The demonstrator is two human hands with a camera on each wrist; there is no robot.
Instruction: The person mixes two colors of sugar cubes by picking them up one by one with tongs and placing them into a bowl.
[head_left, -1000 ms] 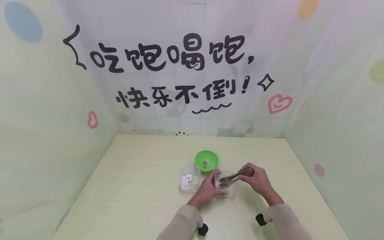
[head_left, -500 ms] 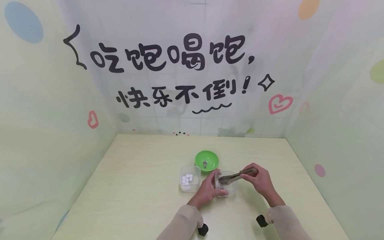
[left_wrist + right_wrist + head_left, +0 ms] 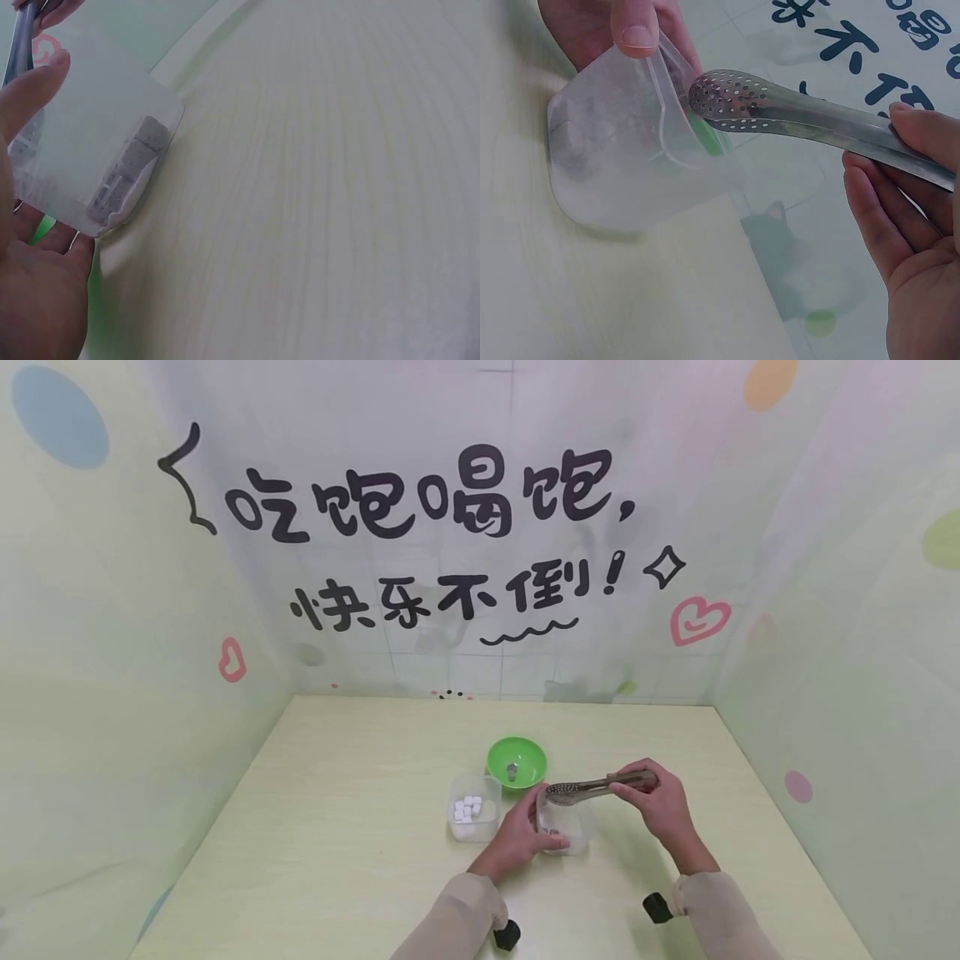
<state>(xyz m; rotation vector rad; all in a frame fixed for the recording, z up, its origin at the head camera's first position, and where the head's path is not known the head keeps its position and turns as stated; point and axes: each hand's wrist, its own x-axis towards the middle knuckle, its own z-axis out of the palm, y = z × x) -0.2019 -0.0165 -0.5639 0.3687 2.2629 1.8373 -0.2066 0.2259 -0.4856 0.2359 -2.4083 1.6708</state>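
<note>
My left hand (image 3: 516, 839) grips a clear plastic container (image 3: 577, 842) by its left side, thumb at the near side. Greyish cubes (image 3: 129, 165) lie low inside it, blurred through the wall in the left wrist view. My right hand (image 3: 663, 806) holds a pair of metal tongs (image 3: 596, 787) by the handles, pinched between thumb and fingers. The perforated tips (image 3: 731, 97) of the tongs are at the container's upper rim, close together. Whether anything sits between them I cannot tell. Beyond the container stands a green bowl (image 3: 531, 755) with a small grey piece (image 3: 512, 771) inside.
Left of my left hand stands a second clear container (image 3: 491, 832) holding several white cubes (image 3: 468, 808). All of these stand on a pale wooden table (image 3: 337, 827). Printed cloth walls (image 3: 480, 677) enclose its back and sides.
The tongs' arms have closed together, and my right hand has raised them from inside the container to its rim, drawing a little right. My left hand and the container have stayed put.
</note>
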